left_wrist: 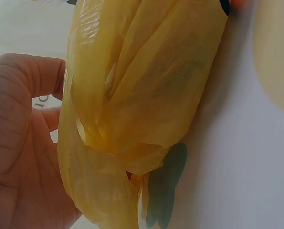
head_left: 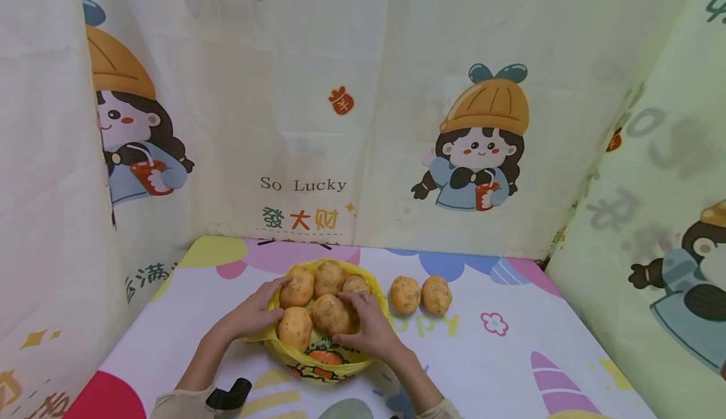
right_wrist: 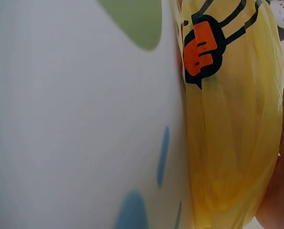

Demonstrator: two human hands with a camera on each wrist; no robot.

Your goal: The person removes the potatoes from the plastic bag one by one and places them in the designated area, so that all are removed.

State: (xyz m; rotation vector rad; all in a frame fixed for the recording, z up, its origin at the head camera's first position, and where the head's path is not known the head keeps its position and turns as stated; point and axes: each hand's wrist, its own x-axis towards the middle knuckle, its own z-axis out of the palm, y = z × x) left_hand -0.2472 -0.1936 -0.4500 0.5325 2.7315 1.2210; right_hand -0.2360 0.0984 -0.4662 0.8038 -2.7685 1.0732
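Note:
A yellow plastic bag stands with its mouth spread wide on the table, several potatoes inside. My left hand holds the bag's left rim, fingers bent over it beside the upper-left potato and thumb by the lower-left potato. With thumb and fingers around it, the middle potato is gripped by my right hand inside the bag. In the left wrist view the bag's bunched side hides part of the left fingers. The right wrist view shows the bag's printed side, with the right hand partly behind it.
Two more potatoes, one on the left and one on the right, lie side by side right of the bag. The table has a patterned white cover. Printed cloth hangs behind and along both sides.

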